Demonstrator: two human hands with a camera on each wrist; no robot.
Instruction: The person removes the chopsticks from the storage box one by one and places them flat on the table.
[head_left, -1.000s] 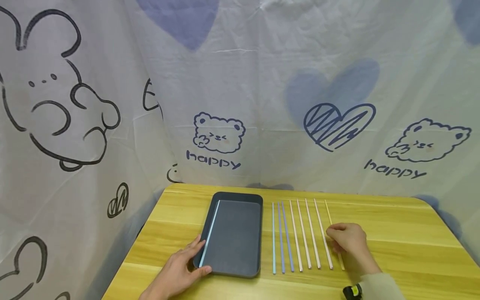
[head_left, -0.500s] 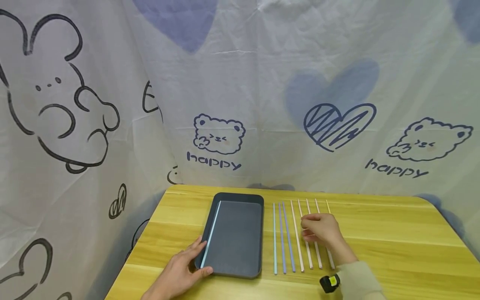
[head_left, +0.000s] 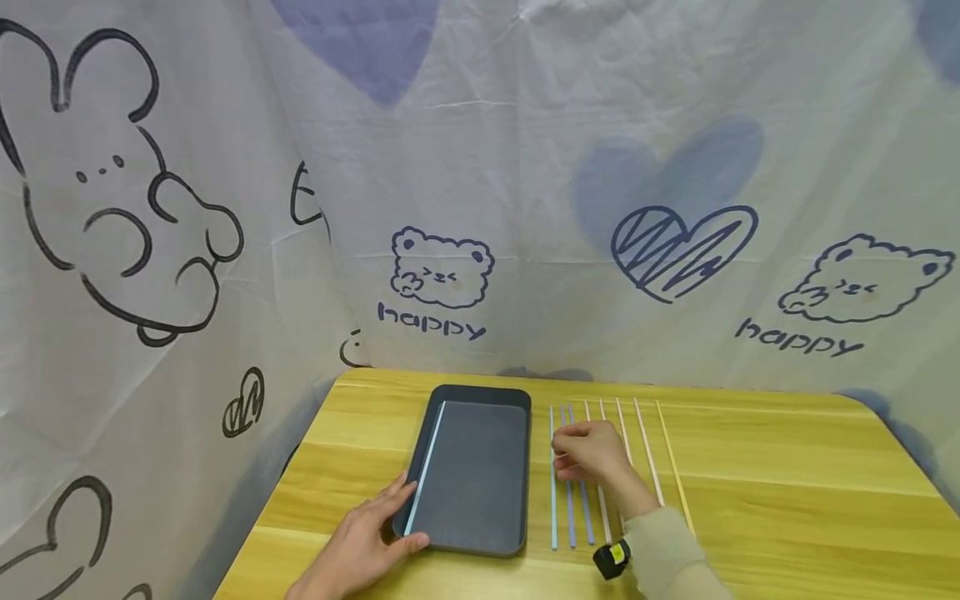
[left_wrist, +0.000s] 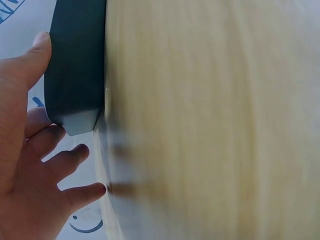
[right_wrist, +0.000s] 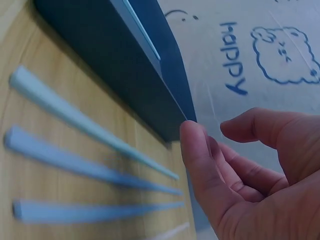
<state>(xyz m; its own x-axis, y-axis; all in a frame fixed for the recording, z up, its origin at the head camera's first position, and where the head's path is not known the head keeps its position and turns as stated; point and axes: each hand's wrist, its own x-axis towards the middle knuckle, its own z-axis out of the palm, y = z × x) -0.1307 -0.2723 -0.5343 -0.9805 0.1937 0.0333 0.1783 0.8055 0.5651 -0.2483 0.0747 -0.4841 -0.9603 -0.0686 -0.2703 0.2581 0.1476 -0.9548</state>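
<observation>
My left hand (head_left: pixel 363 533) rests at the near left corner of a dark grey tray (head_left: pixel 517 533), thumb on its front side and fingers along its left side. A light blue chopstick (head_left: pixel 424 468) lies lengthwise inside the tray, along its left wall. To the tray's right, several chopsticks lie side by side: a light blue chopstick (right_wrist: pixel 82 117), two blue-violet chopsticks (right_wrist: pixel 75 161), several pale pink chopsticks (head_left: pixel 648 450) and a yellow chopstick (head_left: pixel 675 467). Above the light blue one hovers my right hand (head_left: pixel 596 454), thumb and forefinger apart with nothing between them. Its wrist overlaps some pink chopsticks.
Everything lies on a yellow wood-grain table (head_left: pixel 795 500). A printed cloth (head_left: pixel 555 317) hangs behind the table and along its left side. On the right wrist sits a small black tape-measure-like device (head_left: pixel 611 560) with a yellow label.
My right hand has moved left from the yellow chopstick, across the pink ones, to the light blue one. The yellow chopstick stays on the table. The left hand has kept its place at the tray.
</observation>
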